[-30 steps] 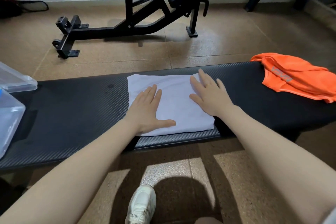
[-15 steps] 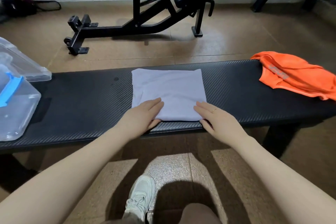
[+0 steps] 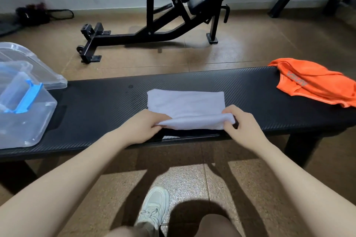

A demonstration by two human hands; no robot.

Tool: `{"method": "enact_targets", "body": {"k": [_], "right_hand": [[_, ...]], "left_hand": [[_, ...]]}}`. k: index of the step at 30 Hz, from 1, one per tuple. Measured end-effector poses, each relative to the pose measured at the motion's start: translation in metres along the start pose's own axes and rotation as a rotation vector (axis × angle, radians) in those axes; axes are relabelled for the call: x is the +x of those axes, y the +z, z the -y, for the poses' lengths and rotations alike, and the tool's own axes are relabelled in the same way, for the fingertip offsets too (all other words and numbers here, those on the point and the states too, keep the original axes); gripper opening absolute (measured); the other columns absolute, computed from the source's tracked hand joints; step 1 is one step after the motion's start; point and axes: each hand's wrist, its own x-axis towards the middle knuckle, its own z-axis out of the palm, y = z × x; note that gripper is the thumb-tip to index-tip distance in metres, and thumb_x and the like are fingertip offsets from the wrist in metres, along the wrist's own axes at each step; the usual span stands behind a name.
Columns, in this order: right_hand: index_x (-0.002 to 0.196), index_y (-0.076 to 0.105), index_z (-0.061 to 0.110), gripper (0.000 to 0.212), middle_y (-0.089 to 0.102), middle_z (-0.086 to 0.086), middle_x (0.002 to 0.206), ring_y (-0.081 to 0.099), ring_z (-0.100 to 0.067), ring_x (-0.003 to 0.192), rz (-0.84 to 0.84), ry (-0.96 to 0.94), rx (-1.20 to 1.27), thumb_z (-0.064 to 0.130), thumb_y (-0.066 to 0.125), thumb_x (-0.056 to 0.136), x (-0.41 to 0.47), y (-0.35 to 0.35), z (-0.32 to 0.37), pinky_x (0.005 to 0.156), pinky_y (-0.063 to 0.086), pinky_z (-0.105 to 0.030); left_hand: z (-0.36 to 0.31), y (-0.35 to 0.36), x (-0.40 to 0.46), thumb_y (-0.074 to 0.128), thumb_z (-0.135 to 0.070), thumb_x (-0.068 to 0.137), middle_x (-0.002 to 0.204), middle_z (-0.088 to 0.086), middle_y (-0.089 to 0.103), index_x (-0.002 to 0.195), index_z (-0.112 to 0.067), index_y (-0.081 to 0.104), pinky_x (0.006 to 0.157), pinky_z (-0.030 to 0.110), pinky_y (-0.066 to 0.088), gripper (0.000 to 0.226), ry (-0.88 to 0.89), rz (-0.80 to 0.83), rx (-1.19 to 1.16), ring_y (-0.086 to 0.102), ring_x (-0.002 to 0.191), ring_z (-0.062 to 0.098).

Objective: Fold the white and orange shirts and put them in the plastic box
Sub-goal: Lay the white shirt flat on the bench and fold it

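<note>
Bench (image 3: pixel 250 90): both hands pinch white shirt's (image 3: pixel 185 102) near edge.

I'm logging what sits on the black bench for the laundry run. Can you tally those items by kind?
Shirts: 2, the white shirt pinched at its near edge by the left hand and the right hand, and the orange shirt.
Plastic boxes: 1, the clear plastic box.
Lids: 1, the clear lid behind it.
Total: 4

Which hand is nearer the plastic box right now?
Left. The left hand grips the white shirt on the side toward the plastic box; the right hand grips its far side.
</note>
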Motion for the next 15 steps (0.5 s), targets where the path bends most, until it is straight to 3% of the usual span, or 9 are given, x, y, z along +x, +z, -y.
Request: {"method": "enact_targets", "body": {"k": [2, 4, 10, 13, 15], "right_hand": [[0.092, 0.055, 0.019, 0.011, 0.060, -0.015, 0.081, 0.052, -0.029, 0.068, -0.062, 0.055, 0.158, 0.014, 0.048, 0.085, -0.008, 0.002, 0.000, 0.061, 0.042, -0.033], [0.093, 0.057, 0.019, 0.015, 0.060, -0.016, 0.086, 0.053, -0.032, 0.077, -0.109, 0.080, 0.234, 0.020, 0.046, 0.083, -0.010, 0.004, 0.001, 0.064, 0.042, -0.035], [0.086, 0.057, 0.035, 0.015, 0.054, 0.010, 0.074, 0.046, -0.008, 0.067, -0.219, 0.197, 0.455, 0.025, 0.048, 0.078, 0.002, 0.007, 0.010, 0.063, 0.038, -0.026], [0.095, 0.058, 0.029, 0.013, 0.056, 0.010, 0.078, 0.049, -0.011, 0.072, -0.254, 0.223, 0.437, 0.022, 0.051, 0.087, 0.018, 0.006, 0.013, 0.064, 0.040, -0.026], [0.102, 0.059, 0.021, 0.015, 0.056, 0.007, 0.079, 0.049, -0.010, 0.074, -0.301, 0.283, 0.369, 0.021, 0.049, 0.091, 0.033, 0.008, 0.014, 0.063, 0.038, -0.023]], "left_hand": [[-0.005, -0.003, -0.008, 0.055, -0.012, 0.090, 0.064, -0.027, 0.064, 0.086, -0.021, 0.064, 0.061, 0.010, 0.036, 0.013, -0.046, -0.060, -0.135, 0.054, 0.062, -0.007], [-0.007, -0.005, -0.008, 0.060, -0.016, 0.087, 0.065, -0.038, 0.060, 0.085, -0.022, 0.068, 0.062, 0.006, 0.038, 0.010, -0.118, -0.147, -0.281, 0.054, 0.064, -0.013], [-0.003, -0.007, 0.008, 0.063, -0.013, 0.082, 0.080, -0.013, 0.068, 0.077, -0.025, 0.070, 0.069, 0.024, 0.044, 0.015, -0.310, -0.320, -0.687, 0.058, 0.075, 0.004], [0.001, -0.012, 0.018, 0.060, -0.011, 0.082, 0.087, -0.003, 0.067, 0.084, -0.020, 0.070, 0.067, 0.025, 0.045, 0.014, -0.361, -0.418, -0.754, 0.059, 0.079, 0.010], [0.004, -0.016, 0.029, 0.059, -0.013, 0.083, 0.086, -0.006, 0.066, 0.088, -0.018, 0.069, 0.066, 0.026, 0.044, 0.013, -0.368, -0.478, -0.665, 0.058, 0.079, 0.009]]}}
